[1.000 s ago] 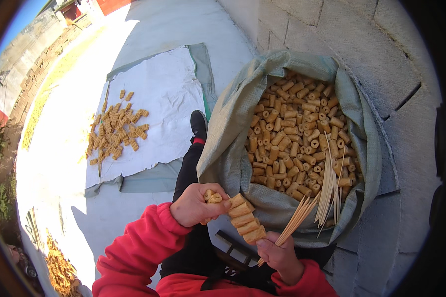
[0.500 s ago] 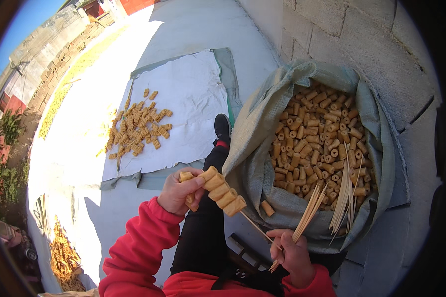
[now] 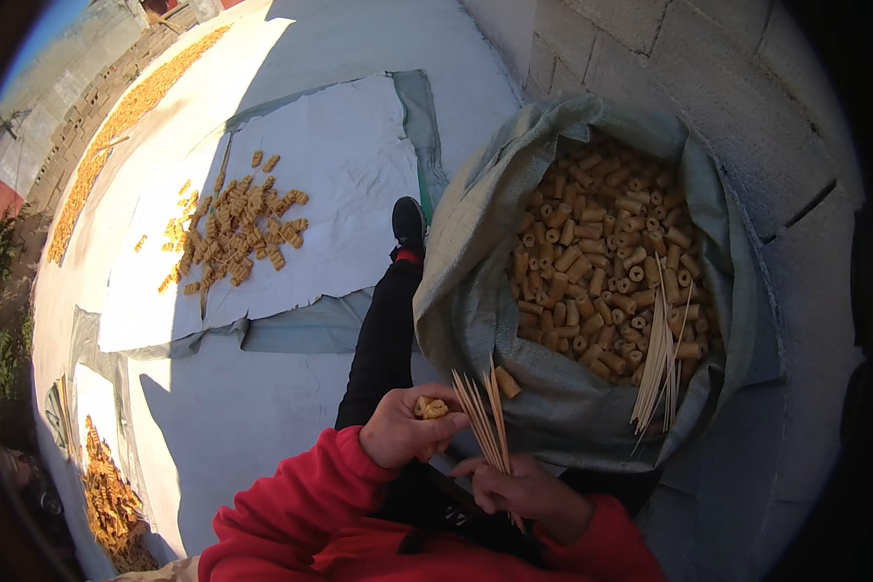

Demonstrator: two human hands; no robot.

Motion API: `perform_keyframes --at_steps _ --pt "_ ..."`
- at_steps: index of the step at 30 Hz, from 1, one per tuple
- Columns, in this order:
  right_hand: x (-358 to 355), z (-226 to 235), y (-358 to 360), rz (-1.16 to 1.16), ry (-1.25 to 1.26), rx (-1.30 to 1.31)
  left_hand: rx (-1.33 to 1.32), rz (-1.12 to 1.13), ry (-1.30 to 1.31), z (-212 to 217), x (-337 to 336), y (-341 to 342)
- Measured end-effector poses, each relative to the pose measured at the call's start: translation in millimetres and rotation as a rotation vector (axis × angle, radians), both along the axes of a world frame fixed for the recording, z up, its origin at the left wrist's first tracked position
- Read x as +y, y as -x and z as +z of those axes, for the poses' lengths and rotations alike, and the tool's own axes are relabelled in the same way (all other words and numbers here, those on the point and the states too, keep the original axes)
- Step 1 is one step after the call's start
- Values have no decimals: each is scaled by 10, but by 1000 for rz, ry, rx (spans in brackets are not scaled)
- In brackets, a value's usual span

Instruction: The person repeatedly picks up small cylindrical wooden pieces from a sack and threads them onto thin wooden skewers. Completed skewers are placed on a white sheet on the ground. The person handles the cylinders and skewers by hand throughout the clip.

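My left hand (image 3: 407,427) is closed around a tan roll (image 3: 431,407) that shows between the thumb and fingers; more tan shows beneath the hand, though I cannot tell how many pieces it grips. Just to its right, my right hand (image 3: 529,493) clasps a fanned bundle of thin wooden skewers (image 3: 483,419), tips pointing up and away. Beyond my hands stands a wide-mouthed grey-green woven sack (image 3: 466,242) filled with short hollow tan rolls (image 3: 601,267). Loose skewers (image 3: 658,359) lie on the rolls at its right, and one roll (image 3: 506,382) rests on the near fold.
Ahead on the left, a white sheet (image 3: 344,165) carries a heap of ridged tan pieces (image 3: 238,228). A concrete block wall (image 3: 718,116) runs along the right. Orange-brown pieces (image 3: 112,495) lie at lower left. My leg (image 3: 383,339) stretches between sheet and sack.
Both hands have come closer together. The row of rolls threaded on a skewer no longer shows. My right hand still holds its skewers, now more upright. The whole view has shifted slightly.
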State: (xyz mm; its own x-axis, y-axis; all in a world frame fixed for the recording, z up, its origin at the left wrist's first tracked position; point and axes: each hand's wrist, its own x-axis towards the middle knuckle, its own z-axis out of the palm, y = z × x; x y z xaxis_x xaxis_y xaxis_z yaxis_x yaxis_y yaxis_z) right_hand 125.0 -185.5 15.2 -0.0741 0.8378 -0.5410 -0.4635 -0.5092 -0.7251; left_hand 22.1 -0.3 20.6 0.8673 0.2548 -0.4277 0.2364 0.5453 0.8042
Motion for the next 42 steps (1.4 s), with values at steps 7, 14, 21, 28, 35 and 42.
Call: perform_keyframes --at_steps 7,14,21,28,35,42 --pt "-102 -6 -34 -153 -114 266 30 -129 -152 69 -108 -190" --pt "-130 -72 -41 -296 -143 332 -102 -206 -318 60 11 -210" --pt "-58 -149 32 -499 -273 -333 -142 -38 17 112 13 -235" --pt "-130 -131 27 -520 -121 -247 -155 84 182 138 105 -131" --pt "-104 -86 68 -273 -196 -172 -69 -27 153 39 -110 -57" --pt "-125 -42 35 -494 -325 -623 122 -163 -53 7 -248 -71"
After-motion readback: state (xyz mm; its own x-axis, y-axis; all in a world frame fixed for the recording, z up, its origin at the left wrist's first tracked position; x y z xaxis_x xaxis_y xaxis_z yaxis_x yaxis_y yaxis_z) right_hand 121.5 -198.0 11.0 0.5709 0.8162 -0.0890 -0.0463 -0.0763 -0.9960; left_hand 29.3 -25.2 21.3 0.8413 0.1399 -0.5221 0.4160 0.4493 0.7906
